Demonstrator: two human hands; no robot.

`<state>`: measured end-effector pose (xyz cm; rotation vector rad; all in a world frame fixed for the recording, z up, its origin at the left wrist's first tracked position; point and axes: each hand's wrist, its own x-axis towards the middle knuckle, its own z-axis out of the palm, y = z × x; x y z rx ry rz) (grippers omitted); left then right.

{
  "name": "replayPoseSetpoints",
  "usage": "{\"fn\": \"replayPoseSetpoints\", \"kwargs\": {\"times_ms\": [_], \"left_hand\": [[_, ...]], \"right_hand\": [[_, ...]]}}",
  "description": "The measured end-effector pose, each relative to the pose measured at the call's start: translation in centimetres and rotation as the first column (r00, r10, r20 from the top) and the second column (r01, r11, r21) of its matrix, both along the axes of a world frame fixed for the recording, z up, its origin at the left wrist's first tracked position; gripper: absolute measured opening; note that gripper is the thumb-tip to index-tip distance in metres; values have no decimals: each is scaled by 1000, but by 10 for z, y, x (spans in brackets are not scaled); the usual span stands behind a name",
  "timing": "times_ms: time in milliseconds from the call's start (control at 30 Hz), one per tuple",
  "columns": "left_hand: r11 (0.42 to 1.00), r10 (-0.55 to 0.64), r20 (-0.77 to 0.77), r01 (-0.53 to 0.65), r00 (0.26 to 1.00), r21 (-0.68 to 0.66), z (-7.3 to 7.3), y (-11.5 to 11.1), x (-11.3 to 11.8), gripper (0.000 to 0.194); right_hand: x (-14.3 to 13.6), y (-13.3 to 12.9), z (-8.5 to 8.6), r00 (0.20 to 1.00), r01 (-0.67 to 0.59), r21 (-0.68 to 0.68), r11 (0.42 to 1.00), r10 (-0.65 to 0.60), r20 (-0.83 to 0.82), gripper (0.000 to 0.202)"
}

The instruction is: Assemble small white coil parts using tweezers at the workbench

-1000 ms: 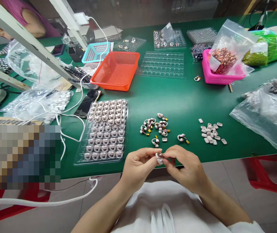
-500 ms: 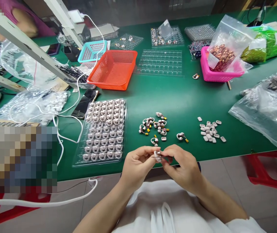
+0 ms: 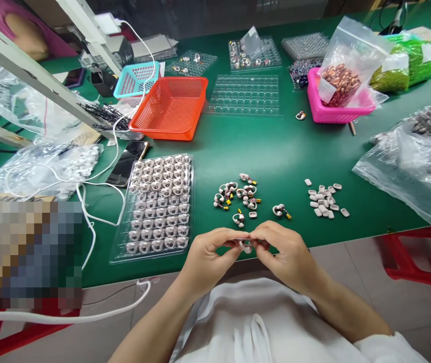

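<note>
A small white clip-on earbud (image 3: 245, 246) is pinched between my hands at the table's front edge. My left hand (image 3: 215, 254) has its thumb and fingers closed on the earbud's left side. From the other side, my right hand (image 3: 281, 249) is closed around a thin dark tool (image 3: 241, 239) that lies across the top of the earbud. Its far end is hidden in my fingers. Just beyond my hands lies a loose group of similar earbuds (image 3: 247, 191) with yellow tabs. One more earbud (image 3: 282, 210) sits nearer my right hand.
Small white caps (image 3: 326, 201) lie at right. At left stands a clear tray (image 3: 190, 201) of shiny rounded parts. Farther back are an orange basket (image 3: 170, 133), an empty clear tray (image 3: 243, 96) and a pink basket (image 3: 336, 116). A plastic bag (image 3: 400, 166) covers the right edge; white cables (image 3: 119, 201) run left.
The earbud has been turned between my fingers, and the thin tool now lies along its upper edge instead of across its middle. The view has shifted slightly.
</note>
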<state>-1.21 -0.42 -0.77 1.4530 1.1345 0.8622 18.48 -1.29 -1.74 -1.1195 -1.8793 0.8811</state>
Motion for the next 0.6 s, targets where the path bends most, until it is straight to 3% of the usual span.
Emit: {"fn": "replayPoseSetpoints", "kwargs": {"times_ms": [100,200,300,367,467,600], "left_hand": [[961,70,-123,-34,990,275,-2,-2,2,26],[929,141,-133,-84,981,361,-6,-4,6,27],[962,161,-54,-145,985,230,-8,-7,9,25],[981,171,31,-173,985,89,-10,-9,11,22],[983,181,158,-175,971,-51,-11,-11,13,21],[973,223,222,-206,949,-101,-14,-15,14,19]], "right_hand": [[2,2,3,996,-27,-159,987,14,-83,18],[2,4,3,982,-60,-348,936,-7,-188,9],[-1,4,-3,944,-96,-460,883,-66,-322,5],[-5,1,-9,910,-94,-465,880,-114,-399,7],[-11,-4,-14,890,-35,-392,919,-150,-431,6],[-16,-9,-14,929,67,-207,976,-137,-343,11]]}}
